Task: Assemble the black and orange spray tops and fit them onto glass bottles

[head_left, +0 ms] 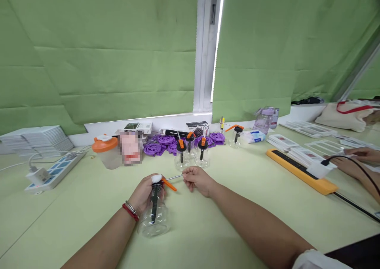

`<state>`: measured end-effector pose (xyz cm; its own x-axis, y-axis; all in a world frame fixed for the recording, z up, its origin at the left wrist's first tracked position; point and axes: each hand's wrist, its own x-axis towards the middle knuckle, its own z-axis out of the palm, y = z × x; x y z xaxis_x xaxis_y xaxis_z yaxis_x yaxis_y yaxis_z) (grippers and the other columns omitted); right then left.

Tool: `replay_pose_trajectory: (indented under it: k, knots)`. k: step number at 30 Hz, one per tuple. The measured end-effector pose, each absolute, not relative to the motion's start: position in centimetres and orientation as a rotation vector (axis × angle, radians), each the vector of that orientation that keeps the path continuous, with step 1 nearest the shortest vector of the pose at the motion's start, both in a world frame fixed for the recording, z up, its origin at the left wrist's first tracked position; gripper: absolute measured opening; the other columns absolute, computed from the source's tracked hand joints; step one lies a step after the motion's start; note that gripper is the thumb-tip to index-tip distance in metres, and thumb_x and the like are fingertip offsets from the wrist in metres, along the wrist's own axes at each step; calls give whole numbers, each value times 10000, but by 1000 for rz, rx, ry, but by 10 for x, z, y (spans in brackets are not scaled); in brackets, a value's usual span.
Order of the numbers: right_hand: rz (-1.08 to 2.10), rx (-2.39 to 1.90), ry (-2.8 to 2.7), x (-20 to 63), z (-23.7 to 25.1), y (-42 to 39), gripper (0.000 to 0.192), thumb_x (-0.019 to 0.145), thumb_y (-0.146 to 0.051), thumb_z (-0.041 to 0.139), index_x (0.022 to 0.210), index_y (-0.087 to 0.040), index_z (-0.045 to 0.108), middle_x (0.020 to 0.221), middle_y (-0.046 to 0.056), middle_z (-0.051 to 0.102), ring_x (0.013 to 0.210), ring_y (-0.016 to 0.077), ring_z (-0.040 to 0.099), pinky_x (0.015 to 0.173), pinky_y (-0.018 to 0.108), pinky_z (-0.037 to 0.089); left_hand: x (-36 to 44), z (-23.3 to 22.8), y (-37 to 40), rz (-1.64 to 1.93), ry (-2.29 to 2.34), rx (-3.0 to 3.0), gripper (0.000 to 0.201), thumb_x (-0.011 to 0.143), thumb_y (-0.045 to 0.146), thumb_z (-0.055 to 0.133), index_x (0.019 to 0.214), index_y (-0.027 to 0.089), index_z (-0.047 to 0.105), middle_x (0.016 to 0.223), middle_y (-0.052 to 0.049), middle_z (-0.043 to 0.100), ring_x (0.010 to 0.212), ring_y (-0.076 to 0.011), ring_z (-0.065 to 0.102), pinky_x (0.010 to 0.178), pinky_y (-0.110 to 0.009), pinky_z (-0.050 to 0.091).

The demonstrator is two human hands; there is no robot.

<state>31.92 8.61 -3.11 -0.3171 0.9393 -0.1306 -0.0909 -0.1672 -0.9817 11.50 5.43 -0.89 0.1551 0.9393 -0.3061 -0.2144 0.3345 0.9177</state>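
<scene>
My left hand (145, 193) is wrapped round the neck of a clear bottle (154, 222) that has a black tube inside. The bottle stands slightly tilted at the front of the table. On its top sit an orange lever (170, 184) and a white wad (156, 178), pressed near my left thumb. A thin metal rod (174, 177) runs rightward from the bottle's top. My right hand (196, 178) pinches the far end of this rod. Just behind my hands stand several similar clear bottles (202, 158) with black tops and orange levers.
Purple plastic parts (160, 144) lie in a heap along the back. To the left are an orange-lidded cup (106, 152) and a white power strip (56, 173). A yellow power strip (299, 170) lies on the right, near another person's hands (353, 164). A tissue pack (253, 136) is behind.
</scene>
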Motion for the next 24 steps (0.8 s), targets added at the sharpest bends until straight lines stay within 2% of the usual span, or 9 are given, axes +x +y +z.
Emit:
replay_pose_trajectory:
  k: [3,5,9,12,14,18,21,24]
  knots:
    - [1614,-1131,-1256,321,-30,86,313,763,-440,602,664,-161,501,516,-29,544,365,66,448,297,177,287,117,-5,53,982,1111,848,228,707,343,607,802,136,588,511,-29,601,416,-160,556,360,-224,383]
    - [1596,-1149,-1257,321,-29,86,304,773,-418,598,646,-163,492,483,-41,520,339,56,416,288,173,256,118,-2,52,988,1109,839,220,703,334,610,795,137,584,523,-30,607,415,-154,553,366,-223,387]
    - [1589,-1132,-1262,321,-29,85,257,754,-367,634,673,-160,503,499,-52,516,366,56,433,320,178,320,119,-1,50,997,1103,847,216,705,332,608,792,137,577,528,-32,609,420,-154,556,375,-223,392]
    - [1593,-1162,-1262,319,-28,86,331,797,-447,561,650,-157,496,502,-36,521,345,60,425,290,183,272,118,-2,50,996,1110,861,218,708,334,604,794,136,576,518,-33,606,414,-156,553,367,-222,387]
    - [1586,-1170,-1269,319,-28,85,314,788,-424,579,645,-159,491,478,-47,507,328,52,398,286,177,245,118,-3,51,993,1111,859,219,709,335,601,794,134,576,521,-35,608,411,-157,553,360,-222,383]
    - [1594,-1145,-1280,319,-28,85,264,756,-374,627,671,-159,501,481,-53,510,354,55,422,328,180,320,117,-4,52,983,1101,866,231,712,342,608,806,132,581,544,-42,619,421,-161,567,359,-220,386]
    - [1598,-1171,-1270,319,-29,85,305,786,-425,578,664,-155,504,501,-36,526,350,60,431,306,182,283,117,-4,53,989,1091,846,216,706,327,620,793,133,582,541,-33,611,426,-159,573,363,-218,391]
    - [1590,-1165,-1272,319,-29,85,252,763,-370,613,675,-159,505,482,-54,508,344,49,407,307,170,259,116,-6,54,972,1075,849,213,716,328,619,803,138,581,557,-36,616,431,-159,573,362,-220,395]
